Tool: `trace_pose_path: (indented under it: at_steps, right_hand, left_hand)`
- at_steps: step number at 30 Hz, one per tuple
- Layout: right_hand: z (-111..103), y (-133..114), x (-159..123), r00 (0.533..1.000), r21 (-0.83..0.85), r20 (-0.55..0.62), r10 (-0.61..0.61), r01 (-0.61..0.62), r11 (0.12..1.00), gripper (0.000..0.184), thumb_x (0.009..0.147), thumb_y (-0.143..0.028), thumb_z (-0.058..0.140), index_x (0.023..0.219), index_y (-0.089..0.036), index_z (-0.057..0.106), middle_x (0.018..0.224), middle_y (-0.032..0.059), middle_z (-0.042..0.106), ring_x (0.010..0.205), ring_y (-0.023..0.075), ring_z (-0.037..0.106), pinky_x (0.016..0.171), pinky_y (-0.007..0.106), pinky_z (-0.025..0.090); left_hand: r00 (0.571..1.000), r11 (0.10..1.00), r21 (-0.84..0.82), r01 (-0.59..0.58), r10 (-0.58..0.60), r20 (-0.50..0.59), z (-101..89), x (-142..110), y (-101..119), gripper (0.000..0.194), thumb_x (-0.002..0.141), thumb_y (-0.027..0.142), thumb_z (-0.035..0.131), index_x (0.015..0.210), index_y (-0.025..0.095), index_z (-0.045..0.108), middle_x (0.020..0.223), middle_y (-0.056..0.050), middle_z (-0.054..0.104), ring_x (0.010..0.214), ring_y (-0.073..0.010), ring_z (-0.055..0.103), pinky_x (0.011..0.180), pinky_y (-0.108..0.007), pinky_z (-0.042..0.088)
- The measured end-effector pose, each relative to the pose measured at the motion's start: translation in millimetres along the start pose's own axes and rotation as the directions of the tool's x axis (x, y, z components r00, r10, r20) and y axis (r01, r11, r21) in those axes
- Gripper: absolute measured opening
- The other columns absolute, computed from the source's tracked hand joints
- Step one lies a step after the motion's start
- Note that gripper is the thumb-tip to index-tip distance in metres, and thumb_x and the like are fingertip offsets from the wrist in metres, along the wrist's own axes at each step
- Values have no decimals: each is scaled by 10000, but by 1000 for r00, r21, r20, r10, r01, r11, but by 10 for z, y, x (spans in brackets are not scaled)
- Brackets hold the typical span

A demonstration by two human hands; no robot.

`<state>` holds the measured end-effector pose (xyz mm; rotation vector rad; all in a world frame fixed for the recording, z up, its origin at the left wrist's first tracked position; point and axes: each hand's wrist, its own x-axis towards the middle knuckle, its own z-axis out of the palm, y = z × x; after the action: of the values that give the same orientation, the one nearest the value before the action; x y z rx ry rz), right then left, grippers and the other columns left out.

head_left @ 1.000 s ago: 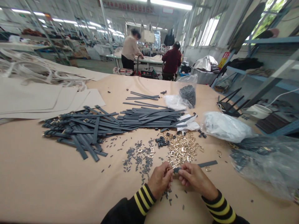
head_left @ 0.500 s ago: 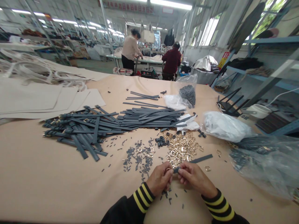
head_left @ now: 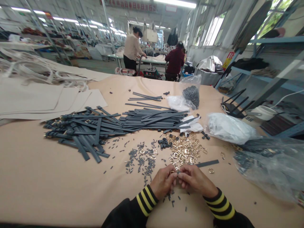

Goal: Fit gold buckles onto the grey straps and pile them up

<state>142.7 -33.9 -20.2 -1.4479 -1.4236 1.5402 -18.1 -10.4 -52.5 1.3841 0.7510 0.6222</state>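
Note:
My left hand [head_left: 163, 182] and my right hand [head_left: 196, 178] meet low in the middle of the view, fingertips almost touching. The right fingers pinch one end of a grey leatherette strap [head_left: 207, 163], whose free end sticks out to the right. A small gold metal buckle [head_left: 172, 172] shows at the left fingertips, partly hidden. Just beyond my hands lies a loose heap of gold buckles [head_left: 184, 150]. Small dark grey pieces [head_left: 142, 161] are scattered to the left, and a few lie by my wrists.
Two large piles of grey straps [head_left: 85, 133] cover the tan table [head_left: 35, 152] beyond my hands. Plastic bags [head_left: 268, 167] lie to the right, and canvas panels [head_left: 35, 98] to the far left. Two co-workers [head_left: 131, 50] stand at a distant table.
The strap's free end has swung down and now points more nearly level to the right. My hands have drawn closer together.

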Motion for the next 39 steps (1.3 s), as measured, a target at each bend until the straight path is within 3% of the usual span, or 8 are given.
trace_pose_path:
  at_steps: [8,14,20,24,32,39]
  right_hand:
    - [-34,91,13,998,80,-58,9,-4,997,273,744,-428,553,723,-172,460,597,-21,606,471,100,554,454,210,426]
    - [1,61,38,996,-91,-63,-62,56,994,200,795,-338,500,730,-151,532,638,1,613,523,103,555,505,210,440]
    - [72,65,74,994,-239,-78,-79,59,969,142,796,-272,487,704,-168,519,567,-19,585,487,108,548,480,203,422]
    - [122,46,54,988,-275,-122,-95,58,960,143,788,-252,492,661,-187,478,508,-35,565,476,113,549,482,203,418]
    - [113,34,44,984,-187,-174,-45,12,982,222,759,-325,545,640,-202,404,456,-59,531,360,90,482,363,177,350]
    - [27,-113,-60,991,-237,-52,-124,108,966,99,798,-273,481,765,-180,490,569,-25,585,473,108,549,462,206,441]
  left_hand:
    - [998,998,-60,2,-5,-66,28,22,-100,262,854,367,348,768,152,470,527,42,506,347,-39,421,353,-141,326]
    - [999,1000,-26,-3,1,-55,33,26,-83,284,850,399,349,775,150,462,462,51,491,336,-51,440,356,-147,367]
    - [998,995,-99,25,-30,-50,56,45,-116,333,842,452,334,747,150,438,566,-7,584,380,-71,514,342,-152,396]
    - [998,988,-148,51,-56,-25,36,53,-119,338,828,458,370,738,141,445,575,-23,609,403,-83,550,361,-157,420]
    - [986,943,-291,159,-140,86,-16,53,21,361,759,477,485,739,116,481,553,-23,612,399,-79,554,357,-140,408]
    - [992,941,-312,129,-122,40,-4,70,23,296,725,401,565,762,120,482,567,-13,617,382,-79,543,354,-157,405]
